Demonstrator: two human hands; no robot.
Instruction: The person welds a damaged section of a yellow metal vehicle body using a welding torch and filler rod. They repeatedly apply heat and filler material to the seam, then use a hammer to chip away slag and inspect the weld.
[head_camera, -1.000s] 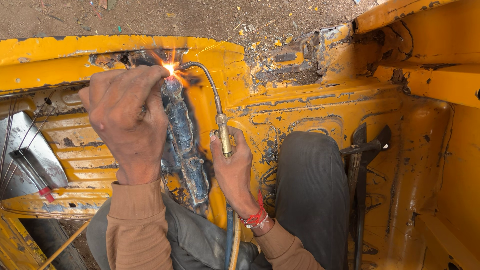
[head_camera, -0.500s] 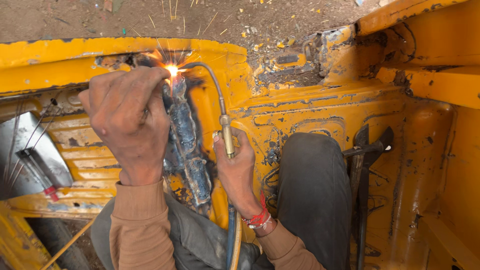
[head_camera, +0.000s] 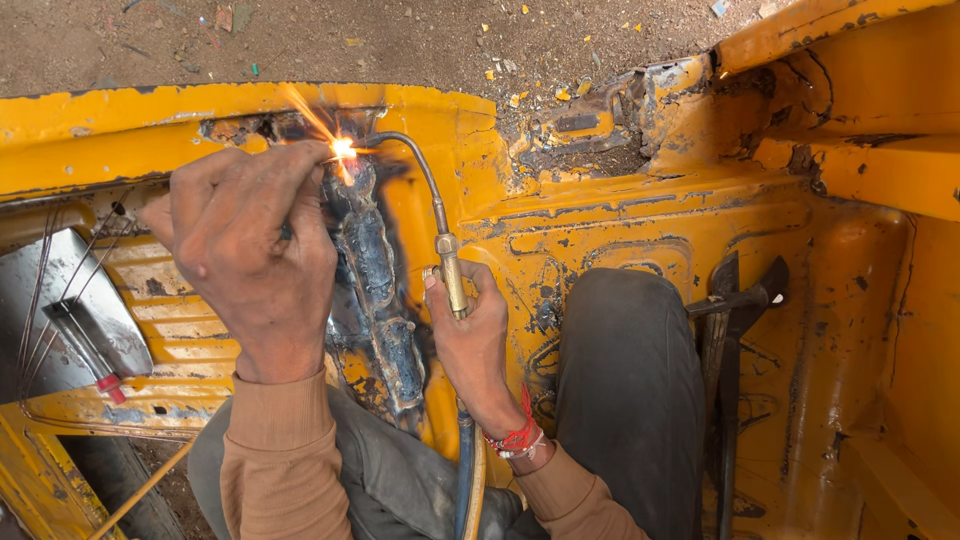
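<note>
Right hand (head_camera: 472, 340) closed around torch (head_camera: 447, 265), tip curving up-left to flame (head_camera: 343, 148). Left hand (head_camera: 245, 250) pinches filler rod, feeding the weld seam (head_camera: 375, 270).

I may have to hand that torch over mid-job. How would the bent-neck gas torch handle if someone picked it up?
The torch in the right hand looks rigid: its thin metal neck holds its curve. The hoses trailing below would probably drag at the grip. The flame end near the left hand is likely very hot.
</note>
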